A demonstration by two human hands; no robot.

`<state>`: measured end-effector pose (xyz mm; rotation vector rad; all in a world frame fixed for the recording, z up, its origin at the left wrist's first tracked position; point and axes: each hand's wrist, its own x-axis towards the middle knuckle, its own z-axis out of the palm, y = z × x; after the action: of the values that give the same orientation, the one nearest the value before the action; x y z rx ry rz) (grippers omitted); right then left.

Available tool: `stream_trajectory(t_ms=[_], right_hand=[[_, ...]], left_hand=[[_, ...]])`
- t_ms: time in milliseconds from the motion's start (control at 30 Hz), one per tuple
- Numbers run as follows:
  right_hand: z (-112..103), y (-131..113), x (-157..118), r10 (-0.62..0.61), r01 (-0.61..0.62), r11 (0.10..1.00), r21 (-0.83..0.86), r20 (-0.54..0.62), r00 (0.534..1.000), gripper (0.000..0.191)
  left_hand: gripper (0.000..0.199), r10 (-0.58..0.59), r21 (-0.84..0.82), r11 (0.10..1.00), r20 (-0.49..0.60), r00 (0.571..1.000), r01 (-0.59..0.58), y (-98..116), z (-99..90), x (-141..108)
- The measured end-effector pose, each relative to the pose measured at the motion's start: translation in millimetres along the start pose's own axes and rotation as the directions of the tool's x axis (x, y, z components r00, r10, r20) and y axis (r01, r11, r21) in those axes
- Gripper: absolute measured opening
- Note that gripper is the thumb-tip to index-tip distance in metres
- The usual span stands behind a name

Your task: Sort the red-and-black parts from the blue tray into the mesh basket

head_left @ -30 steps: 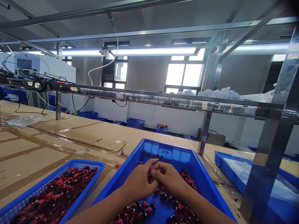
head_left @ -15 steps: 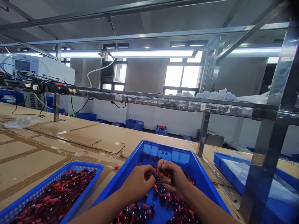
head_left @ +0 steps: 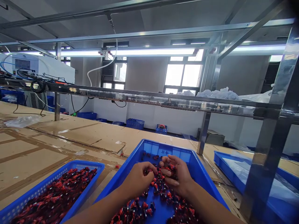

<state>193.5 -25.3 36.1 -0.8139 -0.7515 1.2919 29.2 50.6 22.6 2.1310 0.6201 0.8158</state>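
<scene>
Our left grip curls into the red-and-black small parts, and our right grip hangs over them with fingers slightly apart; we cannot tell if either is clamped. The parts lie loose in the blue plastic tray, its floor showing between them. Left of the grip, a blue mesh basket sits heaped full; right, a steel upright limits room; beyond lies the cardboard-covered counter.
</scene>
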Motion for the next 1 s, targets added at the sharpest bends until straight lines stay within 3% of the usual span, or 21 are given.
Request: stream_trajectory(t_ms=[133, 400, 567, 700, 767, 867, 933, 1000], right_hand=[[-0.9, 5.2, 1.3, 0.052, -0.064, 0.964, -0.259, -0.055, 0.997, 0.029], [5.2, 24.5, 0.4, 0.044, -0.017, 0.852, -0.523, 0.038, 0.998, 0.034], [5.2, 20.1, -0.3, 0.076, -0.084, 0.836, -0.543, -0.037, 0.996, 0.038], [-2.1, 12.7, 4.7, 0.101, -0.16, 0.805, -0.571, -0.133, 0.986, 0.033], [-7.4, 9.5, 8.3, 0.048, -0.162, 0.785, -0.598, -0.203, 0.978, 0.033], [-8.8, 5.5, 9.0, -0.123, -0.073, 0.761, -0.644, -0.254, 0.959, 0.033], [-2.6, 4.7, 4.2, -0.246, 0.044, 0.7, -0.713, -0.183, 0.952, 0.028], [7.4, 6.9, -3.0, -0.33, 0.19, 0.545, -0.817, -0.001, 0.944, 0.025]], left_hand=[[0.032, 0.013, -0.055, 0.998, -0.003, 1.0, -0.013, -0.3, 0.1, 0.8], [0.041, 0.17, 0.018, 0.985, 0.06, 0.984, -0.171, 8.9, -3.0, -5.8], [0.053, 0.127, 0.029, 0.991, 0.009, 0.992, -0.127, 5.2, -1.2, -4.7], [0.048, 0.084, 0.026, 0.996, -0.039, 0.996, -0.084, 3.3, -2.8, -2.8], [0.043, 0.043, -0.001, 0.999, -0.054, 0.998, -0.043, 2.4, -3.6, -1.3], [0.043, -0.067, -0.118, 0.991, -0.055, 0.996, 0.06, -0.9, -3.6, 2.8], [0.044, -0.157, -0.246, 0.958, -0.024, 0.987, 0.146, -3.5, -3.7, 6.1], [0.045, -0.227, -0.343, 0.912, 0.03, 0.973, 0.223, -5.3, -4.9, 9.0]])
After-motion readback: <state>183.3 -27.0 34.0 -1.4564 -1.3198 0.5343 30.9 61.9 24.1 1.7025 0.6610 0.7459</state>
